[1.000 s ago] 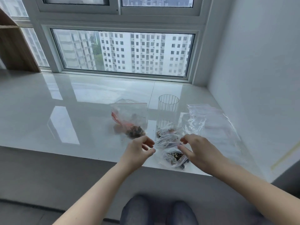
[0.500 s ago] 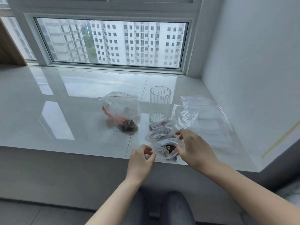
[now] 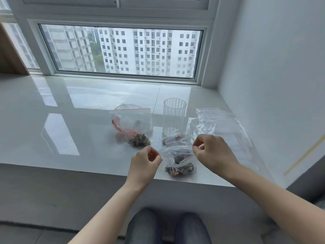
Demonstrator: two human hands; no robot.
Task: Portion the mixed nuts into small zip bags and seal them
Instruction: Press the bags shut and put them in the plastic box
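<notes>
A: Small zip bag (image 3: 177, 155) w/ nuts (image 3: 180, 169) sits at the front edge of the sill (image 3: 88, 120), nuts sagging low. Left hand (image 3: 144, 162) pinches its left top corner; right hand (image 3: 213, 153) pinches the right end of the strip. Mouth looks unsealed.

B: Risk?

A: Approx. three. 1) Strip halves misaligned while pressing: partial seal, nuts leak later. 2) Bag is close to the edge; a slipped pinch could drop it off the sill. 3) Thin film; a hard pull may tear it.

B: Nearby items?

A: Filled bag (image 3: 169, 139) just behind; glass (image 3: 174, 117) beyond it. Source bag (image 3: 133, 125) to the left. Spare bags (image 3: 221, 124) right.
</notes>
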